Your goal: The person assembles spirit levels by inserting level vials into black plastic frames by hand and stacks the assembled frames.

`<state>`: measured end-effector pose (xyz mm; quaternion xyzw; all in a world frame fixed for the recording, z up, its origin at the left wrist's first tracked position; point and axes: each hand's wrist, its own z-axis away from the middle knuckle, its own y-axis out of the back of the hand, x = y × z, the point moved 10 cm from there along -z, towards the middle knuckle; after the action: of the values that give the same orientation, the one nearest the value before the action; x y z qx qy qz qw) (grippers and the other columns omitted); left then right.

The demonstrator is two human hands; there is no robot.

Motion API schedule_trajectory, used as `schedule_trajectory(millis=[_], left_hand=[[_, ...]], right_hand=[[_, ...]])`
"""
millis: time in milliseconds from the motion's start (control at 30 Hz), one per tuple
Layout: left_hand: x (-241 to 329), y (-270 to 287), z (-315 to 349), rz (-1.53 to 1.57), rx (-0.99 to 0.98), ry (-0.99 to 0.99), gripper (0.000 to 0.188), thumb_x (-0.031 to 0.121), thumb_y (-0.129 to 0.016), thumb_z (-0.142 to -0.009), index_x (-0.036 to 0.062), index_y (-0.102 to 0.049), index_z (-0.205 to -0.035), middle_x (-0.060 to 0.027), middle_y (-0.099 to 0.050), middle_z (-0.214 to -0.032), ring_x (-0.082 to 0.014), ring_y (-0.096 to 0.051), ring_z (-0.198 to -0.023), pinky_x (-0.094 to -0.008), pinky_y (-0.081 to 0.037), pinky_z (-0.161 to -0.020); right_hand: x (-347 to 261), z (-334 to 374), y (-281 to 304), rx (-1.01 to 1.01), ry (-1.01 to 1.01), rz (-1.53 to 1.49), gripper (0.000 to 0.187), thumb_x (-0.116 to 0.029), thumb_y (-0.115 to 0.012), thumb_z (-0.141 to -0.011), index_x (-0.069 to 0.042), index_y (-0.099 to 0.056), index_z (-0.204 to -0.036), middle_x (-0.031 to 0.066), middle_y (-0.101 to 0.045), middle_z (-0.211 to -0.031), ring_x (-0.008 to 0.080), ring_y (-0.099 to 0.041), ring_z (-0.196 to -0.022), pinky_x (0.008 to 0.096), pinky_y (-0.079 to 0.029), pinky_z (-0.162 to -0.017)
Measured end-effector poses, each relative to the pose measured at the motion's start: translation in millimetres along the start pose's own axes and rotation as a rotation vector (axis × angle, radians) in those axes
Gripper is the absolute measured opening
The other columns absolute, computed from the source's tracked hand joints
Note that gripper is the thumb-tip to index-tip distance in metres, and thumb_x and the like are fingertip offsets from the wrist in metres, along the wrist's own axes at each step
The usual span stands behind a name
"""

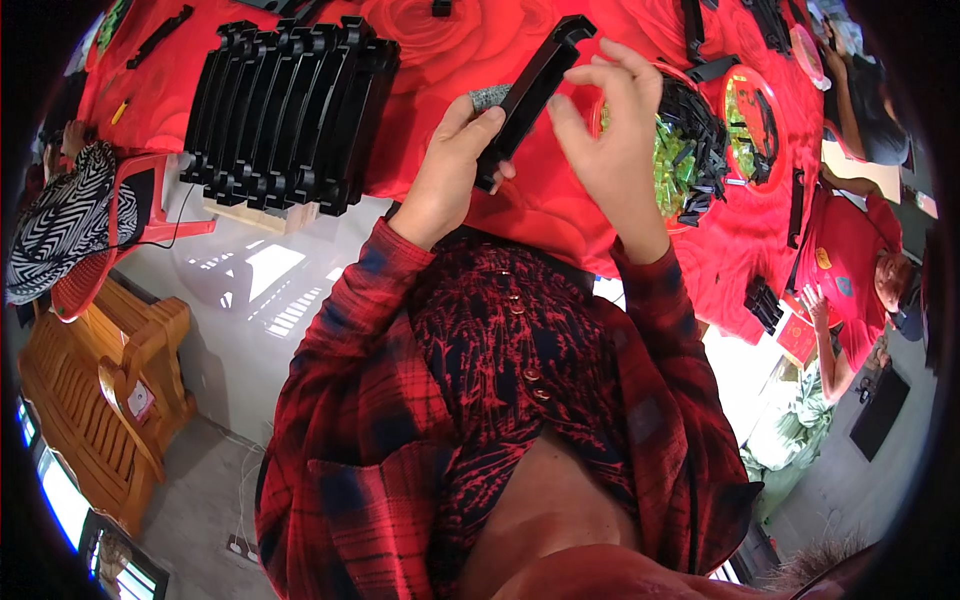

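A long black plastic bar [535, 90] with hooked ends is gripped in my left hand [448, 175], slanting up to the right above the red cloth. My left thumb presses along its side, and some fingers show beneath it. Just right of the bar is my right hand [620, 150], thumb and fingers spread, with nothing visible between them. Behind my left hand a grey speckled thing [488, 97] is partly hidden. Beyond my right hand, a round container holds small black strips [705, 130] and yellow-green clear pieces [672, 170].
Several similar black bars [285, 115] are stacked at left on the red-covered table [440, 50]. A second round container [738, 72] stands farther right. Other people sit around the table, one in a red shirt [845, 250]. A red plastic chair [150, 215] and wooden bench [95, 390] are at left.
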<state>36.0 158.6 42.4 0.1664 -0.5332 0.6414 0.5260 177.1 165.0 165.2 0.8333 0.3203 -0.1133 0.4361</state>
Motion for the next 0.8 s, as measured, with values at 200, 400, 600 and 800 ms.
schedule_trajectory(millis=[200,400,600,800], left_hand=[[4,10,0,-0.128,0.096,-0.083,0.033,0.023,-0.051,-0.103,0.0047,-0.050,-0.130,-0.0020,-0.060,-0.089,-0.0084,-0.058,-0.064,-0.0217,-0.044,-0.053],[7,6,3,-0.209,0.067,-0.180,0.037,0.019,-0.048,-0.105,0.0032,-0.039,-0.137,-0.0028,-0.056,-0.090,-0.0077,-0.053,-0.067,-0.0225,-0.045,-0.058],[15,6,7,-0.108,0.093,-0.241,0.044,0.018,-0.052,-0.103,0.0079,-0.034,-0.142,-0.0028,-0.056,-0.092,-0.0070,-0.052,-0.069,-0.0214,-0.042,-0.056],[24,20,11,-0.056,0.098,-0.244,0.044,0.019,-0.054,-0.103,0.0100,-0.035,-0.141,-0.0021,-0.056,-0.089,-0.0065,-0.052,-0.066,-0.0210,-0.042,-0.056]], right_hand=[[-9,6,-38,-0.211,-0.101,0.163,0.050,-0.019,-0.080,-0.071,-0.005,-0.061,-0.115,0.0194,-0.041,-0.141,0.0408,-0.041,-0.125,0.0531,-0.035,-0.102],[-6,11,-57,-0.240,-0.144,0.160,0.051,-0.022,-0.080,-0.068,-0.003,-0.060,-0.112,0.0206,-0.040,-0.144,0.0428,-0.040,-0.127,0.0550,-0.031,-0.103],[-14,5,-44,-0.138,-0.044,0.103,0.053,-0.015,-0.082,-0.065,-0.001,-0.060,-0.111,0.0244,-0.045,-0.141,0.0434,-0.043,-0.126,0.0548,-0.035,-0.101],[-32,-3,-51,-0.133,0.010,0.060,0.053,-0.011,-0.083,-0.066,0.001,-0.061,-0.112,0.0247,-0.046,-0.141,0.0427,-0.044,-0.128,0.0541,-0.034,-0.104]])
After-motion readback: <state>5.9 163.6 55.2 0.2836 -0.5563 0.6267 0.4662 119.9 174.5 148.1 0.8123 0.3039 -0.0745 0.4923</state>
